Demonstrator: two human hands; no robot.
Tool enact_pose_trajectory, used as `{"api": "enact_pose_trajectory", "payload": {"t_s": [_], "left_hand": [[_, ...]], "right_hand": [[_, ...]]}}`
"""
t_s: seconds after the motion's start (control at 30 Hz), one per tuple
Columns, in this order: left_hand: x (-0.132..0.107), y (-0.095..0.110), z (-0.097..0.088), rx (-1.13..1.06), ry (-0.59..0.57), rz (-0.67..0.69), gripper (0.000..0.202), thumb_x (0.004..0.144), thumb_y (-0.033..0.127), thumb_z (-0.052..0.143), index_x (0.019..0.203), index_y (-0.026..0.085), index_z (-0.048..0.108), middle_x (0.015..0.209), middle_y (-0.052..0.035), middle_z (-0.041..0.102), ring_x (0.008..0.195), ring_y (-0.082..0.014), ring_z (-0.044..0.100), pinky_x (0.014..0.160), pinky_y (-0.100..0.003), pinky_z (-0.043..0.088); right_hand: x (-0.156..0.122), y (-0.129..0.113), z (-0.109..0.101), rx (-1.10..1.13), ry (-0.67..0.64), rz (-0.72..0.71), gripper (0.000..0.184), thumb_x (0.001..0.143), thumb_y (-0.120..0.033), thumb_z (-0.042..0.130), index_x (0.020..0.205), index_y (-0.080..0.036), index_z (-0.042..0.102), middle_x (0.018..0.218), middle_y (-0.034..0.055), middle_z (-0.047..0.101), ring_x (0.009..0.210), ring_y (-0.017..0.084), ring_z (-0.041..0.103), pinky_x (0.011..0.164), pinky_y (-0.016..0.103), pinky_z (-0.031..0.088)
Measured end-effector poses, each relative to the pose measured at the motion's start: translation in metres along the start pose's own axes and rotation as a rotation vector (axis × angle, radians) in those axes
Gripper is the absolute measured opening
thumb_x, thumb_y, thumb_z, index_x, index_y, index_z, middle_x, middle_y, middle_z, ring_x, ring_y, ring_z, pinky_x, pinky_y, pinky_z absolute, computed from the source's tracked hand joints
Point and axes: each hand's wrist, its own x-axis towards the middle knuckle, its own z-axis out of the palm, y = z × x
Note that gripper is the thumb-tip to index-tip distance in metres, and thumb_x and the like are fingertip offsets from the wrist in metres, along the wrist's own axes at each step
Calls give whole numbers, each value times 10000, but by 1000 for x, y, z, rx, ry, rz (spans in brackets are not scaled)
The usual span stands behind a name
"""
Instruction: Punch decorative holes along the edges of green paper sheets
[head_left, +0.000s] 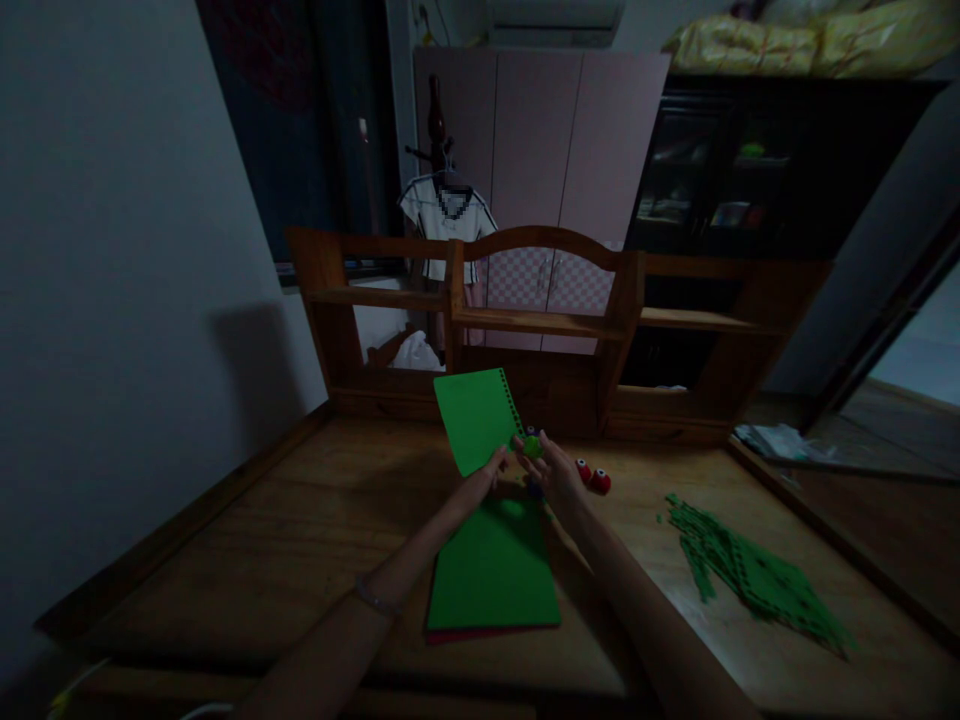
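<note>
Left hand [491, 470] holds green sheet [474, 418]; right hand [556, 468] clasps green punch [532, 446].

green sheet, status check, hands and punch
Left hand holds green sheet upright. Right hand grips green punch at its edge. Nothing blocking.

I see a wooden desk [247, 560] with a raised edge, and a wooden shelf unit [540, 320] stands along its far side. Flat on the desk in front of me lies a stack of green paper sheets [495, 580] with a reddish sheet showing beneath it. To the right are two small red punches [592, 477] and a spread heap of green paper strips [750, 575].
</note>
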Motion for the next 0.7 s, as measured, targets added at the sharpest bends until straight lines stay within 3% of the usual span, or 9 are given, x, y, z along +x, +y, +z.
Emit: {"api": "enact_pose_trajectory", "payload": {"t_s": [0.13,0.2,0.3,0.47,0.7], "left_hand": [[18,-22,-2,1,-8,-86,515,712,663,377,536,183,439,427,43,344,419,-94,328,472,-230,283],[23,-27,-4,-21,3,-77,511,703,672,382,592,182,473,445,50,341,429,-91,322,483,-223,286],[19,-22,-8,-45,1,20,507,723,667,355,666,184,501,489,49,360,467,-92,337,519,-216,302],[9,-9,-12,19,39,18,517,735,678,310,682,196,488,490,46,355,482,-108,350,537,-229,305],[17,-23,-12,-3,26,42,498,753,656,307,694,200,500,488,46,357,475,-104,340,526,-227,305]], "right_hand": [[0,-4,0,-20,32,37,332,726,-439,595,963,-209,572,1058,66,623,999,249,579,828,387,461],[0,-6,-1,-55,64,27,355,727,-473,578,970,-215,566,1064,67,622,957,246,597,784,375,479],[2,-10,-6,-91,108,-13,381,729,-519,544,965,-220,563,1052,66,627,899,236,613,722,352,493],[7,-11,-19,-95,288,-82,369,692,-505,584,933,-226,558,883,34,650,684,180,618,585,289,482],[5,-12,-20,-295,386,-200,384,709,-572,525,773,-194,544,601,-10,561,465,107,498,435,224,377]]}}
